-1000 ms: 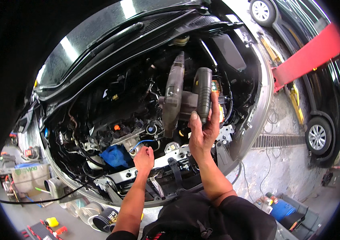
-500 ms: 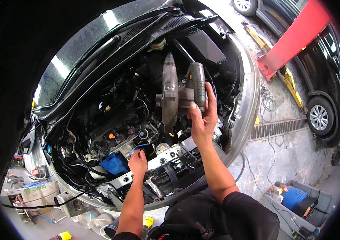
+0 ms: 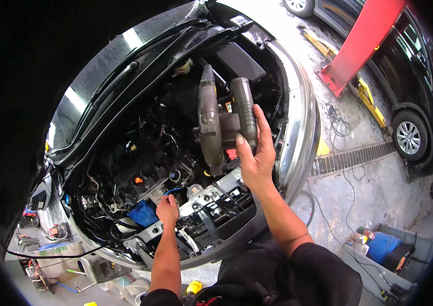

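Note:
Above the far right part of the engine bay, my right hand (image 3: 258,162) grips a dark grey plastic air duct (image 3: 210,125). The duct has a long flattened body and a ribbed tubular section (image 3: 243,109), held between my thumb and fingers. My left hand (image 3: 168,210) is closed low over the front of the engine, its fingertips at a thin blue strand (image 3: 175,190). Whatever those fingers pinch is hidden. Just left of that hand lies a crumpled blue cloth (image 3: 144,213). The light metal front crossmember (image 3: 196,206) runs beside it.
An orange cap (image 3: 138,180) sits on the engine. The raised hood (image 3: 2,127) fills the left. To the right stand a red lift post (image 3: 362,46) and a black car (image 3: 400,76); cables (image 3: 346,204) trail over the floor near a grey bin (image 3: 415,237).
My view has shifted slightly, so the car and floor sit differently. The air duct stays in my right hand, turned a little. My left hand keeps to the same spot by the blue strand.

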`<state>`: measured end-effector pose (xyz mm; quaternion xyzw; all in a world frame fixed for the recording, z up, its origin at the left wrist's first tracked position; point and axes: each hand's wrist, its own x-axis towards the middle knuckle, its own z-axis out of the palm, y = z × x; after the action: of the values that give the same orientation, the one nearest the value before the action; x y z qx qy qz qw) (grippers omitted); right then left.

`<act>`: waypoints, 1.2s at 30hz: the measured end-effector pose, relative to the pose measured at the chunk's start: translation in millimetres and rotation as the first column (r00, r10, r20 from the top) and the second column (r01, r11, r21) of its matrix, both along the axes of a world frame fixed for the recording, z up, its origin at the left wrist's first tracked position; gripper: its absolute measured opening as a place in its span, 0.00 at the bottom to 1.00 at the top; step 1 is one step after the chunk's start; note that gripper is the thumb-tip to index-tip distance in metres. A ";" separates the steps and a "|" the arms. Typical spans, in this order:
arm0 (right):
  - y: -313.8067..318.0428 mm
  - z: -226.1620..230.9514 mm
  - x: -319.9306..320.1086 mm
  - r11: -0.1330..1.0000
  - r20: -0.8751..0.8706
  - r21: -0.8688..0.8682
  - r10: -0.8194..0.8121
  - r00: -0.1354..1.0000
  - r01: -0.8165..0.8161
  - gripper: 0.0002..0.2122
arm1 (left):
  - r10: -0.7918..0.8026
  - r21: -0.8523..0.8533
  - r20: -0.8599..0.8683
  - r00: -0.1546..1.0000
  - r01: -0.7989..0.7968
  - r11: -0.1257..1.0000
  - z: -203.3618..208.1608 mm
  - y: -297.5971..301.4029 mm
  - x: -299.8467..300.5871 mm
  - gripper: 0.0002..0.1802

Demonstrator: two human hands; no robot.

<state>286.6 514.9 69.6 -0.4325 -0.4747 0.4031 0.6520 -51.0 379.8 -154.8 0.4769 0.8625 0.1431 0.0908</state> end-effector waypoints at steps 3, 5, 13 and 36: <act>-28.7 5.2 29.8 0.999 -0.012 -0.046 -0.018 1.000 0.017 0.33 | -0.009 0.018 -0.047 0.999 0.010 1.000 -3.7 -2.4 0.2 0.21; -46.6 11.7 51.2 0.998 -0.038 -0.065 -0.010 0.999 0.007 0.33 | -0.033 0.013 -0.027 0.999 0.033 0.999 -4.6 -3.0 0.6 0.21; 18.5 -14.3 90.9 0.988 0.186 0.151 -0.020 0.982 -0.009 0.33 | 0.073 0.329 0.005 0.997 -0.071 0.942 24.2 -30.4 15.1 0.15; 78.9 25.4 219.7 0.991 -0.093 0.122 -0.045 0.995 0.057 0.29 | 0.358 -0.087 0.100 0.928 -0.351 0.932 -51.9 -409.2 132.3 0.19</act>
<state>506.3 593.9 95.0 -0.3843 -0.4577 0.3750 0.7086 81.3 -29.4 -206.7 0.3008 0.9322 0.1548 0.1287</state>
